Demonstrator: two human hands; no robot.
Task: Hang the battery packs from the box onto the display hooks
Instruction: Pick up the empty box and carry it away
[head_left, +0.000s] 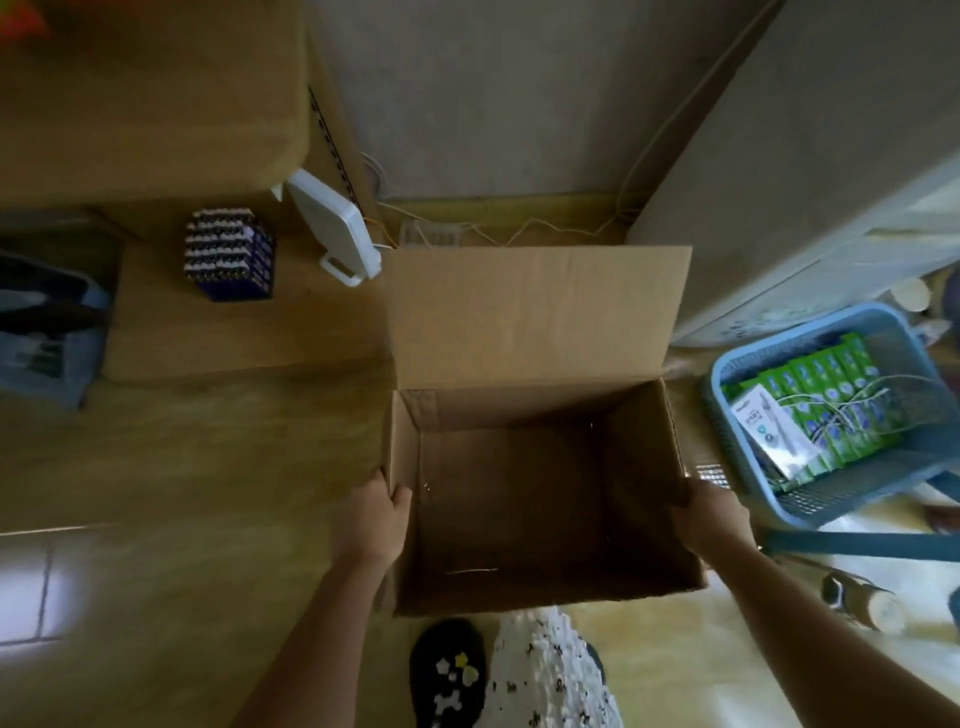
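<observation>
1. The left hand (376, 514) grips the left wall of the cardboard box (540, 322), with the thumb hooked over the rim to the inside. The right hand (709, 514) clasps the opposite wall, its fingers mostly hidden behind the cardboard.
2. Between the two hands the box stands open with its far flap raised. The inside is dim, but the bottom looks bare and no pack shows there.
3. The only likely battery packs (228, 254) form a dark blue block well forward and to the left of the left hand, on a low brown shelf (234, 338). They are too small to be sure of.
4. No display hooks are in view. A slotted strip (332, 145) runs up far beyond the left hand.
5. The step in hand looks like checking or shifting the box. To do it well:
   - Hold both walls evenly so the cardboard does not buckle.
   - Tip the box toward the light to check the corners.
6. A blue basket (841, 493) of green packets (831, 395) sits just beside the right hand. Any swing to that side should stay clear of it.
</observation>
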